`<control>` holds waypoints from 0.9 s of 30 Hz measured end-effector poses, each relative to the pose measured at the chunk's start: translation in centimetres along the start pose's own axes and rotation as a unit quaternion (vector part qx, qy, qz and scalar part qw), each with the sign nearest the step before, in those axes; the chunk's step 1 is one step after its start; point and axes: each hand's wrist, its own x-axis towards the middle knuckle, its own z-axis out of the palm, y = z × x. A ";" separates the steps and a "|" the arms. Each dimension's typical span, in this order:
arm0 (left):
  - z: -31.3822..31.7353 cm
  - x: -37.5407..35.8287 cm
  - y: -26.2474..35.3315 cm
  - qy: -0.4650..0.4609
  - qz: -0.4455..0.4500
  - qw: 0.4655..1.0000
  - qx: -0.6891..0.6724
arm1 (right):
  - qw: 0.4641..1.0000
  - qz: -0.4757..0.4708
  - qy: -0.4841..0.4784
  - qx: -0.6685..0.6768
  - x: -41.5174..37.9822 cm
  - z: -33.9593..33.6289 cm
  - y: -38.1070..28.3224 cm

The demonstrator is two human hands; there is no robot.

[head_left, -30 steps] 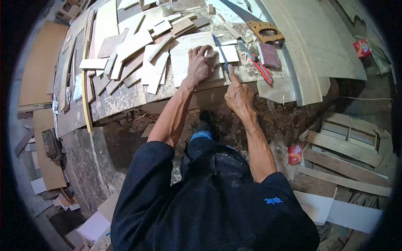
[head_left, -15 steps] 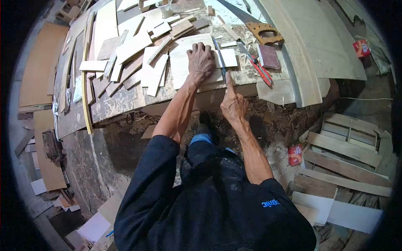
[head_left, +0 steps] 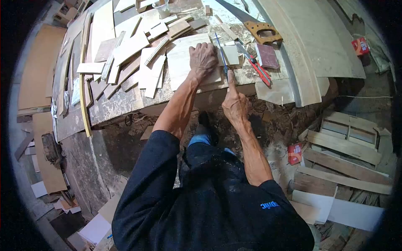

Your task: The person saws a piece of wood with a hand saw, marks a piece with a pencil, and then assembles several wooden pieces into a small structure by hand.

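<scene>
Pale wood piece [head_left: 231, 55] sits on the worktop [head_left: 106, 109], right by the blue blade [head_left: 222, 52]. Right hand [head_left: 235, 106] is closed round the blade's near end, index finger along it; left hand [head_left: 204, 60] presses the board [head_left: 179, 62], fingers bent, can't tell if they pinch anything. I'd go for firm pressure, light straight strokes. Count: one blade, one saw [head_left: 264, 33], one red cutter [head_left: 261, 72], one reddish block [head_left: 267, 56].

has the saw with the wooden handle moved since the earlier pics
No, the wooden-handled saw has not visibly shifted: its handle still lies just beyond the dark red block.
</scene>
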 end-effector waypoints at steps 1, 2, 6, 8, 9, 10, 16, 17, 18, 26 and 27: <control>0.2 0.1 0.0 -0.014 0.001 1.000 0.002 | 1.000 0.002 -0.001 -0.010 -0.1 -0.1 0.3; 0.2 0.1 -0.2 -0.029 0.001 1.000 0.004 | 1.000 0.005 -0.004 -0.019 -0.3 -0.2 0.4; 0.8 0.4 -0.4 -0.053 -0.016 0.998 -0.006 | 0.998 0.035 -0.052 -0.030 -1.7 -1.7 -0.5; 0.3 0.4 -0.5 -0.061 -0.018 0.998 -0.009 | 0.999 0.021 -0.046 -0.020 -2.6 -2.0 -0.3; -0.2 0.2 -0.3 -0.057 -0.013 0.998 -0.008 | 0.999 0.016 -0.042 -0.015 -2.8 -2.1 -0.2; -0.6 0.2 -0.1 -0.053 -0.007 0.999 -0.008 | 0.998 0.021 -0.046 -0.029 -2.5 -2.0 -0.2; -0.5 0.6 -0.3 -0.080 -0.036 0.996 -0.018 | 0.998 0.029 -0.051 -0.027 -1.6 -2.2 -0.2; -0.4 0.8 -0.3 -0.086 -0.029 0.996 -0.014 | 0.998 0.015 -0.048 -0.021 -1.7 -2.5 0.0; -0.8 0.8 0.0 -0.080 -0.035 0.996 -0.010 | 0.999 0.001 -0.046 -0.015 -1.9 -2.7 0.1; 0.7 0.8 -1.0 -0.075 -0.040 0.996 -0.007 | 0.998 0.027 -0.047 -0.035 -1.7 -2.3 -0.3; 0.4 0.8 -0.8 -0.078 -0.038 0.996 -0.009 | 0.999 0.023 -0.039 -0.027 -1.7 -2.1 -0.1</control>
